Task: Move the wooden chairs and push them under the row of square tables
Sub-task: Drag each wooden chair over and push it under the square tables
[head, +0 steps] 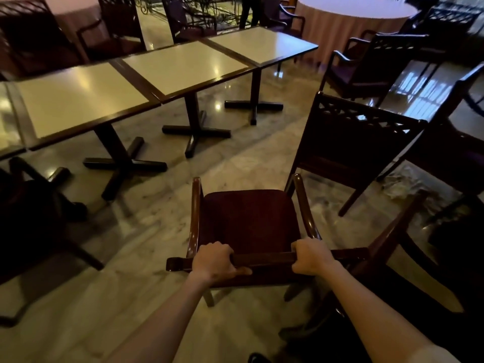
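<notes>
Head view: both hands are gripping the top rail of a wooden chair, the left hand and right hand each wrapping its fingers around the rail. The chair is standing on the marble floor ahead of the fingers, its seat pointing forward toward the row of square worktops, well apart from them. It is not yet tucked under; other chairs beside the right hand are also waiting.
</notes>
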`<control>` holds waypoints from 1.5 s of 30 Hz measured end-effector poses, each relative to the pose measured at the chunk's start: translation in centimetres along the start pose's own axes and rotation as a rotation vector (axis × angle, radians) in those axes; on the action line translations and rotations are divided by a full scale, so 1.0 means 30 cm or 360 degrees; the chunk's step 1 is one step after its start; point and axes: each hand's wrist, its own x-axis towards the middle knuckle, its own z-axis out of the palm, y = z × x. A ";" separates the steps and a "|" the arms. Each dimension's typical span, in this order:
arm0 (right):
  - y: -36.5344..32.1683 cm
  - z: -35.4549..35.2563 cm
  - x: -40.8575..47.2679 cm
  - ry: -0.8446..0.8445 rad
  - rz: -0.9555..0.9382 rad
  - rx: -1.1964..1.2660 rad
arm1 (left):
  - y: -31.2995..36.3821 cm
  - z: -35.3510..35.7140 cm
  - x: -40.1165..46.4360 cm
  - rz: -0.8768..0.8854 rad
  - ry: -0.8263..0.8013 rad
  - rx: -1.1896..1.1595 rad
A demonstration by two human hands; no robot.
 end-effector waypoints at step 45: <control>-0.524 -0.242 0.689 -0.0135 -0.1112 -0.0421 | -0.405 -0.102 -0.058 -0.1138 0.0272 -0.0441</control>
